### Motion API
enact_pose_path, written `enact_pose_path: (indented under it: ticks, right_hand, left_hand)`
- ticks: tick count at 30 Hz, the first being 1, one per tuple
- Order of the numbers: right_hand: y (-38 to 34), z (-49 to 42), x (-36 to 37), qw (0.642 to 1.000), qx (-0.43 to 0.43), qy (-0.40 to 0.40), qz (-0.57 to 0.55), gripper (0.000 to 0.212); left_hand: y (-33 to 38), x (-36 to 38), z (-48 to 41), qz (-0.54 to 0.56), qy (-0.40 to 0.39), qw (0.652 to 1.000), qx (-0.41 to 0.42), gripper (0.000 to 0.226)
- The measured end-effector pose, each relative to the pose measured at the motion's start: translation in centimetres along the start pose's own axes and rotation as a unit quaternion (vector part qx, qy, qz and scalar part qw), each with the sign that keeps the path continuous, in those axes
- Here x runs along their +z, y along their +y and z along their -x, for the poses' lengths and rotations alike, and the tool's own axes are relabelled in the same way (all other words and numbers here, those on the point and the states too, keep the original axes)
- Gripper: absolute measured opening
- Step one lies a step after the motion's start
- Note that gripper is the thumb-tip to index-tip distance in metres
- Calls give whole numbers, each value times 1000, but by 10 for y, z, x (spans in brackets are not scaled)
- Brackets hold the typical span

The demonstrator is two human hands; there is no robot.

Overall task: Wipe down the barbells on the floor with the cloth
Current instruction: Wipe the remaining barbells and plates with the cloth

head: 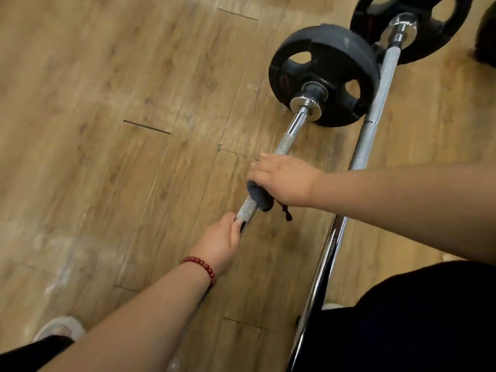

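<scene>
While R hand (285,179) wraps dark cloth (259,197) round near barbell (287,139), L hand (218,244) grips same bar bare; 2nd barbell (376,103) beside it, 1 cloth.

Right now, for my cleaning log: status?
Right hand grips dark cloth wrapped on knurled steel barbell. Left hand grips bar. Second grey barbell alongside, nothing blocking.

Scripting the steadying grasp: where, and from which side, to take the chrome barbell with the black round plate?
Likely the knurled shaft of the chrome barbell, from above: the black round plate props it off the wooden floor, leaving finger room beneath. The left hand grips the shaft, beside the dark cloth under the right hand.
</scene>
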State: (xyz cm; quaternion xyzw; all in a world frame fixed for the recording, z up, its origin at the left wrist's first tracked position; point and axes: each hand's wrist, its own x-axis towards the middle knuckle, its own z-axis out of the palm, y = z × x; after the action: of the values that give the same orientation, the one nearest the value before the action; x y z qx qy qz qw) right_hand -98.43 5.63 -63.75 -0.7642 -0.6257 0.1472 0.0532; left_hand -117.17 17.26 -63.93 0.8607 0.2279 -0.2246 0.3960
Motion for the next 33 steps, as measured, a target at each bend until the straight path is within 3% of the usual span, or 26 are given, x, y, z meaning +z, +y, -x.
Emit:
enact_pose_path:
  ticks: [2,4,7,10,12,14,17,22,25,30,33]
  right_hand:
    - [6,-5,-5,996,83,-14,4,26]
    - [-9,-14,-10,995,88,-55,-10,18]
    - [-35,-20,-3,989,-83,-115,-29,9]
    - [-2,-14,-2,988,-143,-61,7,20]
    - [20,-7,-6,996,-85,-5,29,23]
    - [16,-3,-5,1000,-16,9,22,43]
    - [-15,-5,13,999,-34,-26,11,67]
    - [6,-2,15,991,-123,43,-13,44]
    - [-16,2,28,991,-52,118,-28,34]
    - [-32,9,39,983,-172,60,-32,42]
    - [4,12,26,993,-22,117,-12,37]
  left_hand:
    - [2,1,0,-13,13,1000,-14,32]
    - [4,2,1,-18,26,999,-36,33]
    - [5,5,5,-12,48,997,-58,32]
    - [4,8,9,-47,60,995,-58,35]
    - [5,11,9,-73,64,993,-63,33]
    - [7,11,9,-81,69,992,-64,34]
    - [5,11,8,-61,64,994,-71,38]
    - [7,9,8,-64,64,993,-76,36]
    - [7,8,9,-47,62,994,-76,35]
    - [7,8,9,-36,61,995,-67,33]
    - [6,9,9,-53,62,994,-69,34]
